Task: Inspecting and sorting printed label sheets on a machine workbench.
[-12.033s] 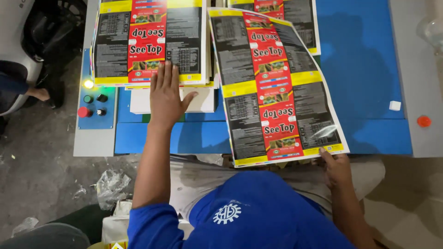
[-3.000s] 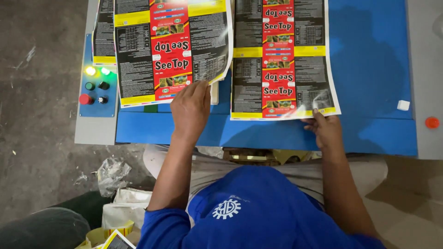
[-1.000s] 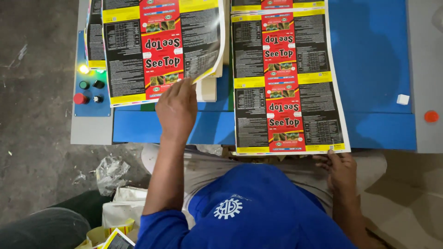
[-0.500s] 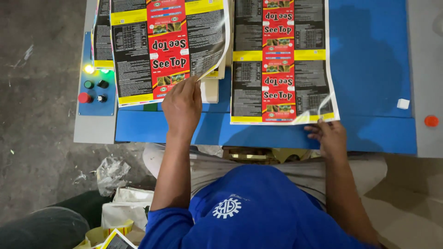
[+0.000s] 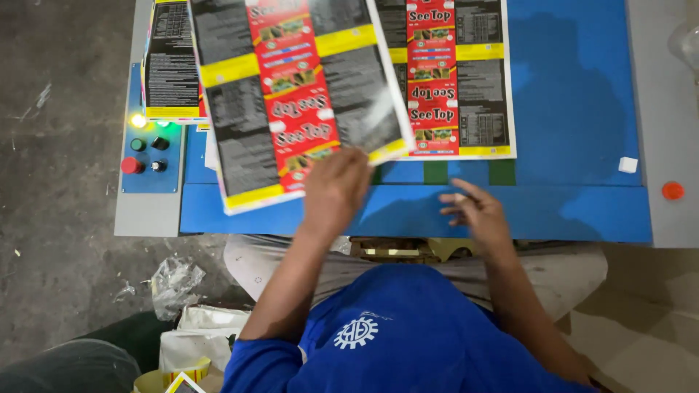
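The left hand [image 5: 335,191] pinches a printed label sheet [image 5: 298,94] at frame centre; best kept flat. The right hand [image 5: 475,215] hovers open, empty.

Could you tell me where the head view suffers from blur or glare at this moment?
In the head view, the lifted sheet held by the left hand is smeared by motion blur, with a pale glare streak near its right edge; the flat sheet behind is sharper; the right hand over the blue table looks slightly soft; the lit yellow lamp on the control panel blooms.
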